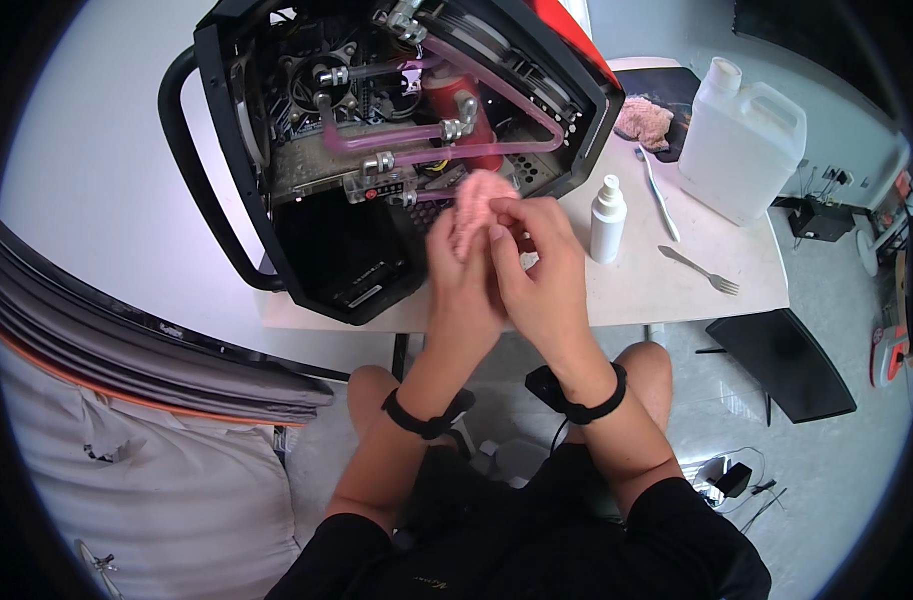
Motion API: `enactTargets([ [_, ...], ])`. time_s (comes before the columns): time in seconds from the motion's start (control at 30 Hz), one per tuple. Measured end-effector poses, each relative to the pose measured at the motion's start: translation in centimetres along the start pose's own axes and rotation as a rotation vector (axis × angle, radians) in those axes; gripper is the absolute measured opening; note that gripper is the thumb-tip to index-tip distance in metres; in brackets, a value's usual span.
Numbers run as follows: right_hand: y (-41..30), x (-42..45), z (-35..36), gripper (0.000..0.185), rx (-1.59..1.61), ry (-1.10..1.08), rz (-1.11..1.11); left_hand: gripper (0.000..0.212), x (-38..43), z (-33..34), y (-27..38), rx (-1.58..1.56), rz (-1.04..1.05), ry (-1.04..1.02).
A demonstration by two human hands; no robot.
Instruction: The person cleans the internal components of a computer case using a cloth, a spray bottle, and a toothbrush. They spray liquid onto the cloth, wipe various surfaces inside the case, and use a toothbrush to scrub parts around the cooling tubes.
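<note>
A pink textured cloth [477, 206] is bunched between my two hands, in front of an open computer case [306, 247]. My left hand [460, 281] has the cloth over its fingers, which are partly hidden by it. The thumb and fingertips of my right hand [550, 262] pinch at the cloth's near side. Inside the case run pink liquid-cooling tubes [396, 139] with metal fittings, beside a red cylinder [467, 120]. A white bottle [608, 225] stands upright just right of my right hand.
On the table [651, 281] lie a fork [700, 271], a toothbrush [657, 193] and another pink cloth [644, 122]. A white plastic jug [741, 142] stands at the back right. A monitor [786, 364] is on the floor at right. The case has a black tubular handle [193, 172].
</note>
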State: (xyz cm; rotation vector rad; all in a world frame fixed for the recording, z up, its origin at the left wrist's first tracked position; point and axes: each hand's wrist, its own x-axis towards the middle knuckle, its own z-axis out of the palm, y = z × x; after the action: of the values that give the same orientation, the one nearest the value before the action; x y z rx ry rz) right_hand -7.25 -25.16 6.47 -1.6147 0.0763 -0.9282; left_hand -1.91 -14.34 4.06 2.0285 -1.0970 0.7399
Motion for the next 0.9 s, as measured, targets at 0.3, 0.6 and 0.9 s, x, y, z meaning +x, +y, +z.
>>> enactTargets([
  [0.3,5.4,1.5,-0.2,0.028,-0.032,0.091,0.196,0.071,-0.5,2.2,-1.8,-0.748,-0.161,-0.194],
  [0.6,5.5,4.6,2.4,0.029,-0.602,-0.074,-0.344,0.055,-1.1,-8.0,-3.2,-0.193,0.237,-0.046],
  [0.9,6.5,6.6,1.8,0.036,-0.749,-0.266,-0.215,0.051,1.6,-17.5,-8.2,0.43,0.024,0.617],
])
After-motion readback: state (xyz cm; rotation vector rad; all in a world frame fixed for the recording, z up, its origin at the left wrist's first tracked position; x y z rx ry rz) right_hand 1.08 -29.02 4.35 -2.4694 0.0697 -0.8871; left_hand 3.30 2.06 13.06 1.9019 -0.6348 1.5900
